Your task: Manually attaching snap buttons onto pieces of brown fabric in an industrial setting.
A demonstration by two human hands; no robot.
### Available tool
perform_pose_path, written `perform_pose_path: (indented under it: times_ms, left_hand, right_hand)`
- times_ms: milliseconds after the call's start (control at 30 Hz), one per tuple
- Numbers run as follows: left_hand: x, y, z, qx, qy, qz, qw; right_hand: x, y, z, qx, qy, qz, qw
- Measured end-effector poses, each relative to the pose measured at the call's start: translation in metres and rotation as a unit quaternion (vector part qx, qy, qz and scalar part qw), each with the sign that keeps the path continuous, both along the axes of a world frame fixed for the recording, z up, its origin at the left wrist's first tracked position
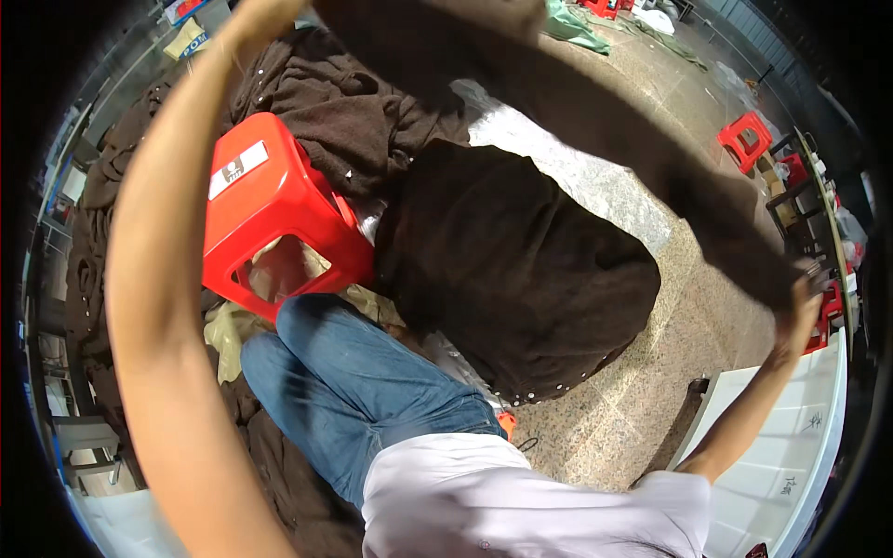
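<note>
A dark brown fabric piece (595,121) is stretched in the air between my raised hands, slightly blurred by motion. My left hand (265,17), at the top edge, is closed at one end of it; the fingertips are cut off or hidden. At the right, my right hand (802,299) grips the other end. Below the raised cloth lies a folded dark brown stack (521,270), with small white dots along its near edge. It rests beside my jeans-clad knees, partly over clear plastic sheeting (595,191).
A red plastic stool (256,205) stands left of the stack. Behind it, a large heap of brown fabric (326,102) spreads along the left. Another red stool (744,141) is at the far right. A white panel (772,437) stands close by my right arm.
</note>
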State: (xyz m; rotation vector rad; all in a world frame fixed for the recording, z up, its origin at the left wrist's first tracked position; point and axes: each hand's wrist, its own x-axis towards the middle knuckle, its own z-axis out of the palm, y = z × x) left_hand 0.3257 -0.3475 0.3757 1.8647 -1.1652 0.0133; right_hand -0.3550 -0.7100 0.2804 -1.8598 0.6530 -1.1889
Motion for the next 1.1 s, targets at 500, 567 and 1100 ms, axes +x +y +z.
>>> perform_pose_path:
  times_ms: [500,567,1100]
  left_hand:
    - [-0.177,0.021,-0.341,0.198,0.017,-0.096,0.975]
    - [-0.198,-0.001,-0.343,0.187,0.024,-0.125,0.974]
    - [-0.286,-0.176,-0.303,0.101,0.022,-0.106,0.989]
  right_hand:
    - [0.096,0.139,-0.163,0.155,0.328,0.051,0.93]
    - [0.12,0.141,-0.119,0.055,0.28,0.043,0.957]
    - [-0.001,0.208,0.089,-0.508,-0.003,-0.098,0.855]
